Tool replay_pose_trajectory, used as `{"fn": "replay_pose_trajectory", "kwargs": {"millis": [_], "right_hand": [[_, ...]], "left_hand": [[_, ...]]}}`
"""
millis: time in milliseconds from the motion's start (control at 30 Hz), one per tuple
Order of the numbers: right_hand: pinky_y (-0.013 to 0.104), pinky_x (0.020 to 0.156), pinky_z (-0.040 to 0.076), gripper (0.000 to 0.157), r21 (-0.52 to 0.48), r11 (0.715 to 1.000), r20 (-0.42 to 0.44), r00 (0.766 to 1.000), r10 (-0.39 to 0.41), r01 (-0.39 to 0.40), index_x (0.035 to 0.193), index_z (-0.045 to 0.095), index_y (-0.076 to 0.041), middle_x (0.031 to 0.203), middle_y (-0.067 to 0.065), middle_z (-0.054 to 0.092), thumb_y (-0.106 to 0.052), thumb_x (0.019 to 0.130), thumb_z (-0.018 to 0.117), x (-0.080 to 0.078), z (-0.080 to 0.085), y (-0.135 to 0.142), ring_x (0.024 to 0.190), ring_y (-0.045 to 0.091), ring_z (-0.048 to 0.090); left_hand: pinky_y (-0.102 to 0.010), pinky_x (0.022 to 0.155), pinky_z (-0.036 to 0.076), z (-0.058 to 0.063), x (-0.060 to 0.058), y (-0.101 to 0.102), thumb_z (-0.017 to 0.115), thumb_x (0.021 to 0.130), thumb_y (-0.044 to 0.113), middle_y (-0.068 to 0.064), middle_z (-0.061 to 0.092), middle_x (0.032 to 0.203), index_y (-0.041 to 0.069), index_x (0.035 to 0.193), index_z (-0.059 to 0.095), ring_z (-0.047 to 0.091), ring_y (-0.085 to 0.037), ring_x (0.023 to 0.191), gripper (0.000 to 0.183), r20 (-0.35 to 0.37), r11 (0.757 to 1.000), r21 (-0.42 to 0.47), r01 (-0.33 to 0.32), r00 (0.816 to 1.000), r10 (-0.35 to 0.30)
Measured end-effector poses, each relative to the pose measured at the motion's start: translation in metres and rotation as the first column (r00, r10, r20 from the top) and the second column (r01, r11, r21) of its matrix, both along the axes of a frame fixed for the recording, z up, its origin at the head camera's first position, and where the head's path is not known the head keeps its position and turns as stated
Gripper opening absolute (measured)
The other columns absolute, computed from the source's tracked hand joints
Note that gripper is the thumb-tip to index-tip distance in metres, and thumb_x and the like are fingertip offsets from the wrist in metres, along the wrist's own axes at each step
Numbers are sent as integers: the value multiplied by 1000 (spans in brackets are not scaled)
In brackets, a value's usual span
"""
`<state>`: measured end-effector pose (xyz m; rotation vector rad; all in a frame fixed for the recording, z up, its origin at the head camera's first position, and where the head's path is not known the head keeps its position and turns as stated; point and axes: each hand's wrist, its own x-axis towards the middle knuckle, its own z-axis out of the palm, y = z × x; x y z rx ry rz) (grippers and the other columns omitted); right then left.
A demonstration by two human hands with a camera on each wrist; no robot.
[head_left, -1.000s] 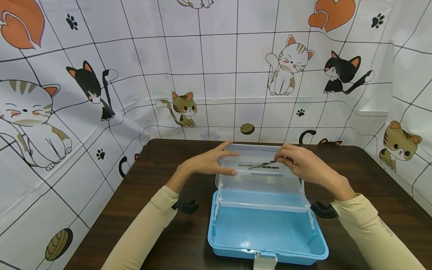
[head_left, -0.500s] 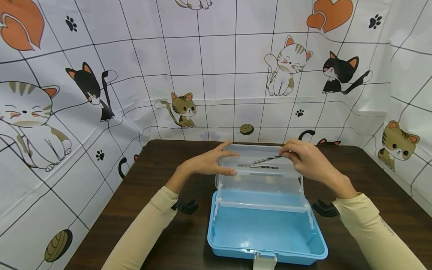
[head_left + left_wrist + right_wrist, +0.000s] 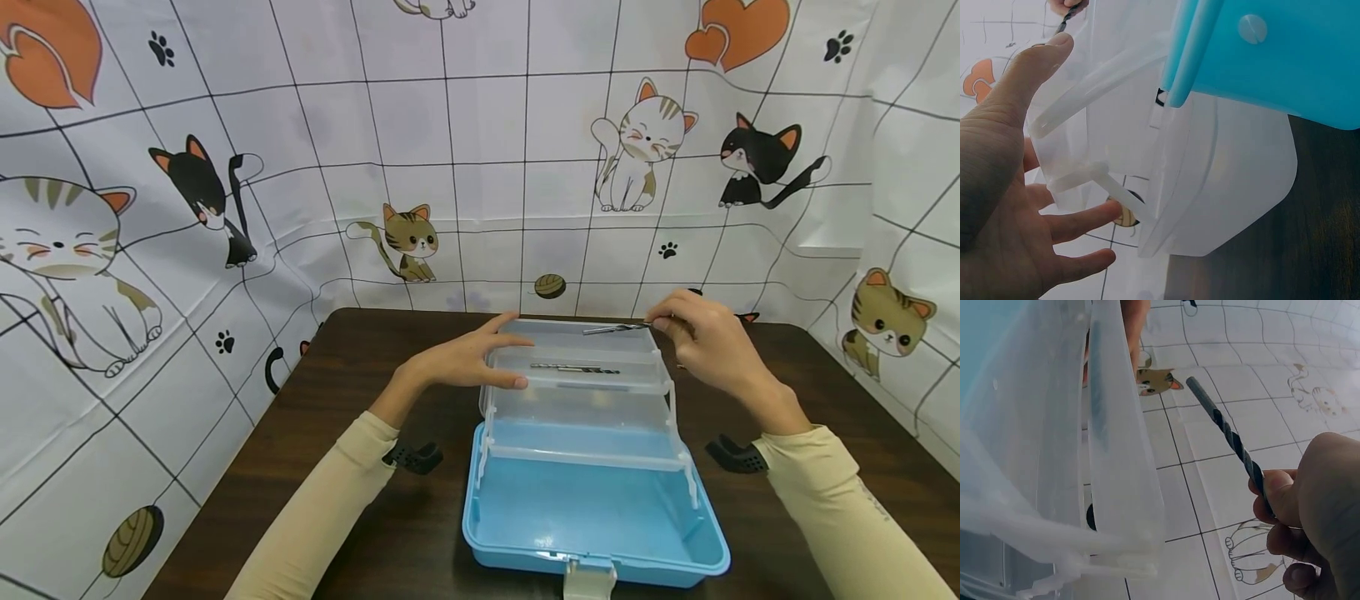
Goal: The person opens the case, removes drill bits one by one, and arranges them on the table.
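Note:
My right hand pinches a metal drill bit by its fluted end between thumb and fingers. The smooth shank points left, over the back of the clear upper tray. More drill bits lie in that tray, close together. With fingers spread, my left hand is at the tray's left side, its thumb and fingertips by the edge. In the left wrist view its thumb is straight, beside the translucent hinge arms. The trays belong to a light blue toolbox, which stands unfolded.
A white latch hangs at the toolbox's front. The box stands on a dark wooden table. Behind the table hangs a white curtain with a grid and cat prints. Each wrist wears a black strap.
My right hand has moved up and right, lifting the drill bit away from the others in the tray and turning it nearly level. My left hand has stayed in place.

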<state>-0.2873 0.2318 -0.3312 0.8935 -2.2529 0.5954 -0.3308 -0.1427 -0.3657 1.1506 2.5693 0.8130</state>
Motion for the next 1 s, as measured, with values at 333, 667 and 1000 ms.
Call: {"fn": "replay_pose_trajectory", "kwargs": {"millis": [333, 667, 1000], "right_hand": [[23, 64, 37, 18, -59, 996, -36, 997, -62, 60, 96, 73, -4, 94, 3, 68, 12, 90, 70, -9, 0, 15, 72, 11, 50], [21, 67, 37, 8, -125, 979, 66, 986, -154, 161, 99, 74, -4, 92, 5, 66, 2, 97, 68, -22, -16, 43, 75, 14, 49], [26, 63, 38, 13, -155, 953, 281, 936, -210, 261, 104, 73, -4, 97, 10, 67, -11, 104, 62, -37, -43, 70, 75, 19, 49]], "left_hand": [[-57, 114, 27, -3, -2, -1, 70, 92, 57, 6, -4, 169, 27, 155, 46, 9, -27, 153, 74, -2, 1000, 16, 9, 1000, -9], [-57, 113, 27, -2, -2, -1, 70, 92, 57, 5, -3, 169, 26, 155, 47, 10, -27, 153, 74, -4, 1000, 22, 13, 1000, -13], [-57, 113, 28, -3, -1, -1, 69, 92, 57, 6, -3, 169, 26, 155, 47, 11, -27, 152, 73, -13, 1000, 17, 14, 1000, -14]]}}
